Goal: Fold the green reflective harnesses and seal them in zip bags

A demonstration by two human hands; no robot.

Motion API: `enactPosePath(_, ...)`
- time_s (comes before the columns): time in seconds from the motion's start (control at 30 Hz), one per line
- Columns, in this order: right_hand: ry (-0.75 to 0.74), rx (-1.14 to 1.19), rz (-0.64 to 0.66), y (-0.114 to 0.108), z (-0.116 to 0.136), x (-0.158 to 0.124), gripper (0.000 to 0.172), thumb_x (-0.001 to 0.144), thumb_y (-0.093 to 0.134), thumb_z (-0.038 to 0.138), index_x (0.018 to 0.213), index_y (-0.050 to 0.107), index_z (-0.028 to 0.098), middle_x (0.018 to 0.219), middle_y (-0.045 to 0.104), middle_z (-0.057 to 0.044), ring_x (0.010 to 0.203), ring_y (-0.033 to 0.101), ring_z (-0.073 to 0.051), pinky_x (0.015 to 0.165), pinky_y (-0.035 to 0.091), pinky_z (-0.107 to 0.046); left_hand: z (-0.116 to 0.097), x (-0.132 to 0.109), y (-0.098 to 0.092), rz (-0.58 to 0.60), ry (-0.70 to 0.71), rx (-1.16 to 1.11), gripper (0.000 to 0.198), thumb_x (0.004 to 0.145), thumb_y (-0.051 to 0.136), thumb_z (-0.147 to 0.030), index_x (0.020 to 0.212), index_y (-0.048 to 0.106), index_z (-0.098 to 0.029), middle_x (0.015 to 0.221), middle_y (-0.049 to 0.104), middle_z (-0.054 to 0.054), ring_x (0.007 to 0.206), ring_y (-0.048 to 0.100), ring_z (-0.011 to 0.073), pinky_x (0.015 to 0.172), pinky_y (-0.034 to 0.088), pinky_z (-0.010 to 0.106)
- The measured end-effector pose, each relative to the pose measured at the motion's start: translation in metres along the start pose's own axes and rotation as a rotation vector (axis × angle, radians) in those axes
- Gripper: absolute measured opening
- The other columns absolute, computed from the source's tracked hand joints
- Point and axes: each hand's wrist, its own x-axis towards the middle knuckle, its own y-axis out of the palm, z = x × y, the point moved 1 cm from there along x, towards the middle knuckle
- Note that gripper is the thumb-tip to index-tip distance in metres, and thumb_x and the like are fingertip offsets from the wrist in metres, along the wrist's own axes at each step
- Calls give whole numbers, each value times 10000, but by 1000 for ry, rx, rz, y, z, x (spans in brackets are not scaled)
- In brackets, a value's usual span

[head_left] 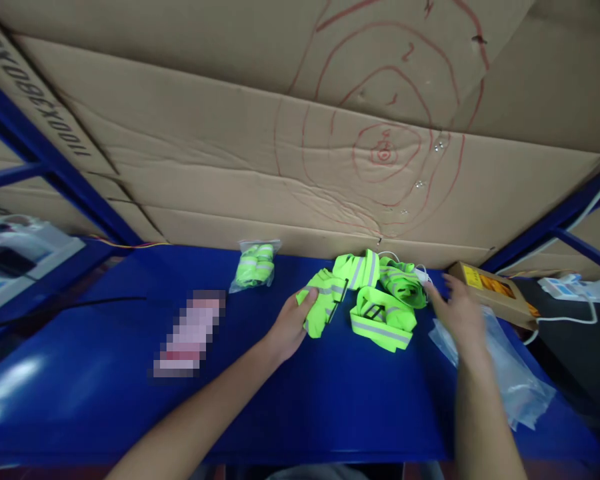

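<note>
My left hand point(289, 328) is closed around a folded neon-green reflective strap point(325, 299), which has silver stripes and a black piece along its right edge. Just beyond and to its right lie more straps of the same kind: a striped coil point(358, 270), a rolled bundle point(403, 283) and a loosely folded one point(384, 320) with black parts. My right hand point(461, 313), smeared by motion, hovers right of the rolled bundle with thumb and fingers apart and nothing seen in it. Clear plastic bags point(513, 377) lie beneath and beside the right forearm.
A clear bag with packed green straps point(256, 267) sits at the back of the blue table point(330, 407). A blurred-out pinkish item point(190, 333) lies left. An open cardboard box point(495, 293) and white cable point(570, 320) are right. Cardboard with red rings point(220, 153) walls the back.
</note>
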Motion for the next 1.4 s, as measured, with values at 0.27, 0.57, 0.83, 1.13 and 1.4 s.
enactPosePath(0.27,103,-98,-139,-8,-64,25,272,790,697,414,822,772,155,763,700,-186,787,681,-350,693,486,-464,0,8,-11,58,-27,49,521,750,847,-523,1065,745,-120,898,777,81,722,692,162,689,537,257)
enactPosePath(0.57,-827,417,-140,13,83,-79,274,950,587,196,1178,729,252,1278,647,-137,1206,634,-263,1045,508,-437,2,-7,-6,339,-84,-14,630,679,905,-486,1166,702,-143,1029,764,124,833,725,228,747,569,317)
enactPosePath(0.83,-640,948,377,16,107,-101,172,958,620,341,1076,699,246,1224,698,-112,1169,666,-291,1002,530,-455,2,-5,-12,369,-115,-21,659,637,925,-504,1154,680,-174,1089,741,115,918,719,243,838,556,333)
enactPosePath(1.13,-426,802,357,32,105,-95,185,934,616,326,1031,729,216,964,686,-64,806,638,-194,736,522,-321,10,-7,-10,410,-183,88,616,605,953,-450,1055,635,-176,936,709,46,773,692,181,720,532,274)
enactPosePath(1.4,-553,616,406,25,104,-100,445,770,585,54,1171,675,225,1180,688,-105,1037,676,-274,872,544,-387,3,-5,-15,384,-162,229,601,594,961,-392,1046,621,-189,879,689,7,735,659,159,688,503,241)
